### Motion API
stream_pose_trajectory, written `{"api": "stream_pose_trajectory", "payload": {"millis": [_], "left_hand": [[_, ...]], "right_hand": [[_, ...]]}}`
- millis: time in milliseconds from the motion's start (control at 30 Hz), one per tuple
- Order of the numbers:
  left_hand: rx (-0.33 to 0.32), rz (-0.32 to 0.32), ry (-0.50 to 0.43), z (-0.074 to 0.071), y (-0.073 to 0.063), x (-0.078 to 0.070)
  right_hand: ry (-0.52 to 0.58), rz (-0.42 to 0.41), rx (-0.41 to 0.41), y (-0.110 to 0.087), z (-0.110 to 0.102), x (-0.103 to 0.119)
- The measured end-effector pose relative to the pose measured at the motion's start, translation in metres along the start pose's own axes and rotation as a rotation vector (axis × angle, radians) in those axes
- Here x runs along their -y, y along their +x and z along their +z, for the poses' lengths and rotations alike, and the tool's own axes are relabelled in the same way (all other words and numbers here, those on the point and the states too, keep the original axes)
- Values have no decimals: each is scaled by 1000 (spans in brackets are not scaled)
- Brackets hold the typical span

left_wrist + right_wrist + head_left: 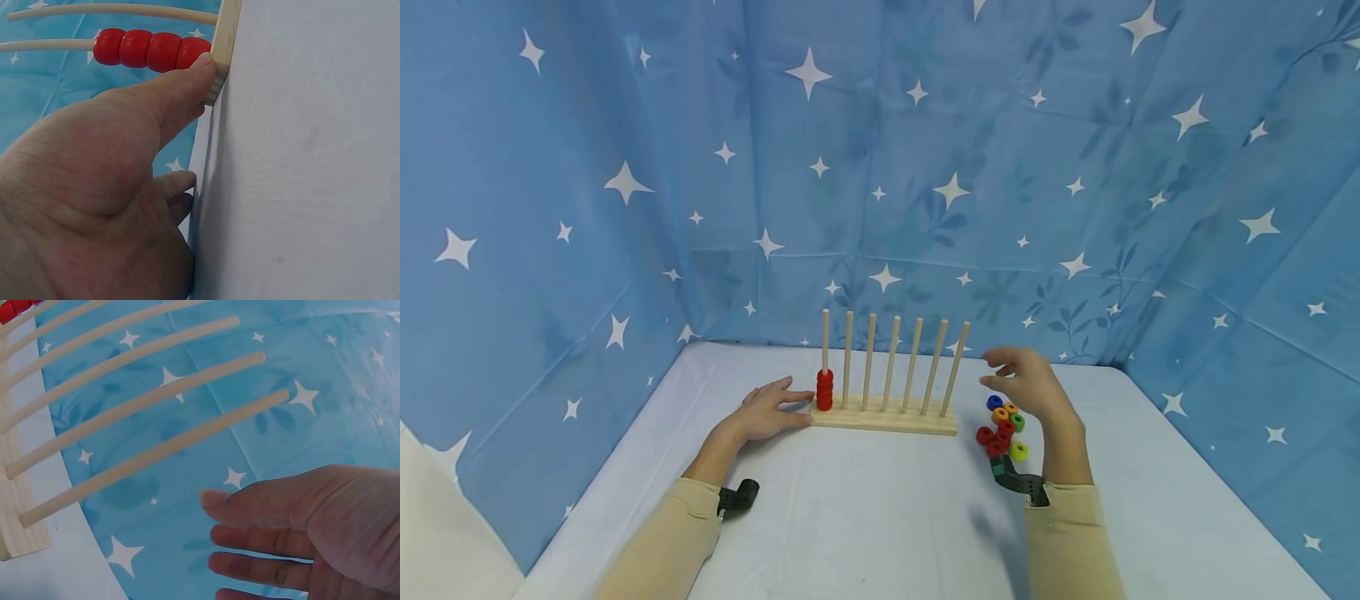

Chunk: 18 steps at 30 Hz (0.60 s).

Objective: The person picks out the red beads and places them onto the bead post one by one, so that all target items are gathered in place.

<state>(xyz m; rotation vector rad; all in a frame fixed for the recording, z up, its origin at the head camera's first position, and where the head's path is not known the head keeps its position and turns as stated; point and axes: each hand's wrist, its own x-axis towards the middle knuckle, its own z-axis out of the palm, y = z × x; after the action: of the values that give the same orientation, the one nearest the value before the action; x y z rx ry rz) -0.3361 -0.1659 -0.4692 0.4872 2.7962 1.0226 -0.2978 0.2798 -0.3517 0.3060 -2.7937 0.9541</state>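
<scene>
A wooden peg stand (883,421) bears a row of upright pegs. Red beads (824,390) are stacked on its leftmost peg, and the other pegs are bare. My left hand (767,414) holds the left end of the base between thumb and forefinger; the thumb (197,72) lies against the base's corner in the left wrist view. My right hand (1026,379) hovers to the right of the stand, its fingers (262,540) loosely bent, with nothing visible in them. Below it lies a group of loose beads (1002,437) in red, orange, green, blue and yellow.
A white-covered table (865,517) carries the stand and the beads. Behind it and along both sides hangs a blue curtain (880,225) with white stars. The stand's pegs rise close to the right hand's left side.
</scene>
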Motion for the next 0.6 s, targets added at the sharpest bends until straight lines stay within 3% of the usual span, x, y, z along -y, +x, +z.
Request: {"api": "stream_pose_trajectory", "payload": {"millis": [600], "left_hand": [[-2, 4, -3, 0, 1, 3]], "right_hand": [[39, 99, 168, 3, 10, -20]]}}
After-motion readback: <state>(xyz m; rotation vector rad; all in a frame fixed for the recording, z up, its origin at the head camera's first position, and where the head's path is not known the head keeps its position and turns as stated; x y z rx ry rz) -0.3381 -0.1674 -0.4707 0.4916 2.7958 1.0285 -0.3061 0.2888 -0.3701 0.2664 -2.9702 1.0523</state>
